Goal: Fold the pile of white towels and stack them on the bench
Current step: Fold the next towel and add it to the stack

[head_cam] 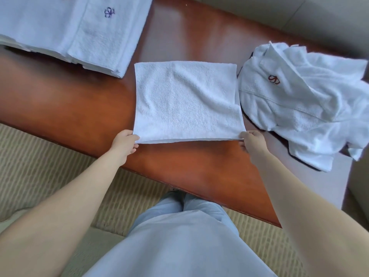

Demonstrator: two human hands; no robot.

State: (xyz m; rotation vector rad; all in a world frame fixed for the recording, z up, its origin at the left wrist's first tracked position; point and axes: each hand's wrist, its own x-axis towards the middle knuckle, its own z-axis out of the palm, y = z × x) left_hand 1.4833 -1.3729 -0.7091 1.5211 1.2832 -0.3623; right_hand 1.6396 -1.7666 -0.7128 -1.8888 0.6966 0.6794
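A white towel (185,100) lies spread flat in the middle of the brown wooden bench (65,108). My left hand (124,143) pinches its near left corner, and my right hand (252,141) pinches its near right corner. The near edge is lifted slightly off the wood. At the far left sits a stack of folded white towels (69,31) with a blue emblem on top. To the right lies a crumpled pile of white towels (303,102) with a red emblem.
The bench's near edge runs diagonally from left to lower right, with patterned beige carpet (50,162) below it. My legs in light blue trousers (179,236) stand close to the bench. A pale wall or furniture surface rises at the far right.
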